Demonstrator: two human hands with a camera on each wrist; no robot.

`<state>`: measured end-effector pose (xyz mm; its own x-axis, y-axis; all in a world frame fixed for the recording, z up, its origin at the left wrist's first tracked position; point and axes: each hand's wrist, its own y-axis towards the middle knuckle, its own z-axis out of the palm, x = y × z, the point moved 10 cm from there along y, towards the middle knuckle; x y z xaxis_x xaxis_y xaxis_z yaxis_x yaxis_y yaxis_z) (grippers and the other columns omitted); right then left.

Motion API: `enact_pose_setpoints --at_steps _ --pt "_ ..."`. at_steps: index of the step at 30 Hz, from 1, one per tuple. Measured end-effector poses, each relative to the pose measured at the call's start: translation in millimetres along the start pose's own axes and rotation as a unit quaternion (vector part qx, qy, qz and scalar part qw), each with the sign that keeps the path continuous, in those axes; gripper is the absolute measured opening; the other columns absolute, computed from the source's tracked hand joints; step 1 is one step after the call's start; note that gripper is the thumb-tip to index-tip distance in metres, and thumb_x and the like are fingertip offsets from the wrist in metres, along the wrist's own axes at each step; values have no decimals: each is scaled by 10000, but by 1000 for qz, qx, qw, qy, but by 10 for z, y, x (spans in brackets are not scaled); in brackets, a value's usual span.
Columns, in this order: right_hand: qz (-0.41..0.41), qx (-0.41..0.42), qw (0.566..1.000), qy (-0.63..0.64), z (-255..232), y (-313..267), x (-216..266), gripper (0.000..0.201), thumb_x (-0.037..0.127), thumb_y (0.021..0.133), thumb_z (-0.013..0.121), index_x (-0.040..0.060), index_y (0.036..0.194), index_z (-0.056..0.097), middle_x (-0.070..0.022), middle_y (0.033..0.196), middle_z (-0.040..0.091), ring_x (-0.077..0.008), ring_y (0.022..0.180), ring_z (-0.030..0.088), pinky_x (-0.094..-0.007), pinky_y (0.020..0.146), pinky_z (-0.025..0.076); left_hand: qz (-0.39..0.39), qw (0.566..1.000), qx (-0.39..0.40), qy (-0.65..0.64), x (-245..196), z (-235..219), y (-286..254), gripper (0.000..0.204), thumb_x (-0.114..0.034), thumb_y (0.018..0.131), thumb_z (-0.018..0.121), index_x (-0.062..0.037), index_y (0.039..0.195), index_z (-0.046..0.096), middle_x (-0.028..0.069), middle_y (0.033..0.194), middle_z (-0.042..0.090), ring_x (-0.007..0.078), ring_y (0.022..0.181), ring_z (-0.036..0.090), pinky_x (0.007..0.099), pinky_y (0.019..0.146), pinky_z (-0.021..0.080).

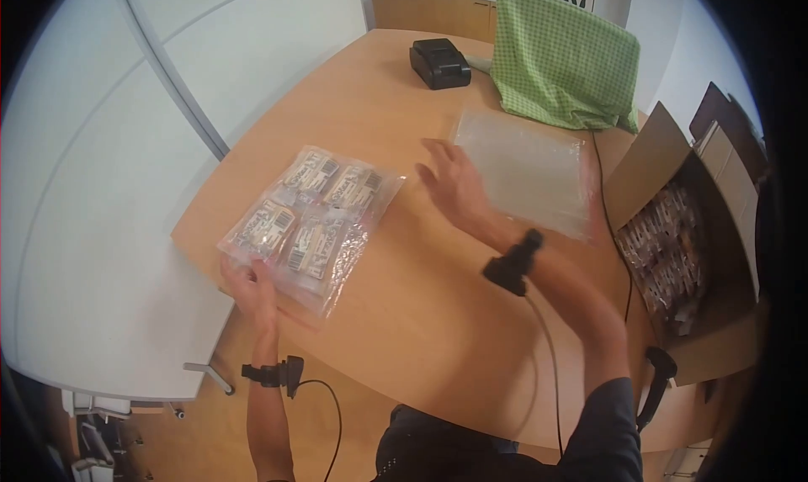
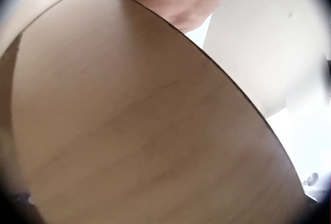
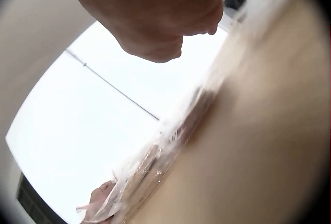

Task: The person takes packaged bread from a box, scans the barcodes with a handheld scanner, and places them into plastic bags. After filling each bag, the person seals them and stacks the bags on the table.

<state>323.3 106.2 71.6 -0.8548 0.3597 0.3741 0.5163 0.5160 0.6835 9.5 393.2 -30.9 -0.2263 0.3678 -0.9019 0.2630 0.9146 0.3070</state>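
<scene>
Head: bag lies by the table's left edge, four packs inside. My left hand pinches its near edge, thumb on top. Right hand is off it, fingers loosely spread.

Left wrist: fingers out of frame, can't tell.

Right wrist: bag side-on, thin, wrinkled. Probably light, floppy, slick; I'd grip opposite edges, support the packs.
</scene>
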Motion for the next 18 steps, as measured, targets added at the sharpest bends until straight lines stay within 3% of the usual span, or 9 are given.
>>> enact_pose_setpoints --at_steps 2,3,5,7,8,13,15,17,18 --pt "-23 20 998 -63 -515 -148 -121 476 234 926 737 -41 1290 600 -194 1350 612 -374 1212 599 -469 977 520 44 998 -18 40 214 -54 116 581 -100 1032 589 19 1532 319 109 955 665 165 746 592 280 727 481" --pt "-38 37 988 -145 -784 -283 -142 500 259 920 739 -40 1296 599 -199 1345 618 -365 1208 605 -476 966 526 123 988 -71 52 302 -168 226 567 -104 1037 576 19 1535 333 140 1113 611 184 861 586 308 810 478" --pt "-37 56 967 -247 -1192 -572 -447 524 284 915 742 -40 1301 598 -203 1340 623 -356 1203 611 -483 956 531 156 980 -116 33 108 -136 93 535 -100 1049 550 22 1533 359 188 1374 469 217 1074 551 353 932 471" --pt "-28 133 915 -379 -1263 -943 -975 462 310 913 735 -19 1225 647 -205 1226 678 -350 1142 651 -501 923 543 112 989 -91 2 -267 -166 -61 516 -94 1055 536 25 1529 371 204 1478 381 230 1173 522 370 973 467" --pt "62 291 897 -328 -1162 -1084 -1415 299 254 906 710 1 1065 693 -178 1049 724 -344 1027 697 -492 880 557 164 982 -92 13 -448 -184 -127 514 -77 1054 535 27 1530 370 214 1479 372 273 1207 504 407 1015 455" --pt "41 245 892 -377 -1316 -1054 -1736 89 110 838 656 42 887 686 -123 862 725 -322 880 723 -445 814 569 348 935 -44 55 -974 -97 -634 444 -53 1068 512 43 1489 411 246 1473 396 349 1305 496 484 1110 427" --pt "-50 131 936 -323 -1639 -888 -1281 183 151 803 662 39 947 665 -146 830 683 -322 883 698 -463 746 543 374 927 25 11 -1155 -10 -1007 396 -65 1075 494 66 1447 454 245 1444 454 353 1323 496 492 1122 422" --pt "-137 23 896 -421 -1840 -880 -535 467 158 802 650 39 1253 620 -81 982 632 -267 875 646 -413 703 548 409 909 82 -17 -1560 149 -1286 376 -78 1081 483 77 1423 476 238 1426 485 354 1324 496 493 1123 422" --pt "-155 -8 867 -474 -1823 -934 -195 483 182 828 628 38 1288 613 -56 950 606 -233 840 622 -372 692 541 397 904 145 -70 -1811 246 -1474 379 -111 1086 487 81 1414 492 216 1425 504 340 1321 515 467 1125 426"
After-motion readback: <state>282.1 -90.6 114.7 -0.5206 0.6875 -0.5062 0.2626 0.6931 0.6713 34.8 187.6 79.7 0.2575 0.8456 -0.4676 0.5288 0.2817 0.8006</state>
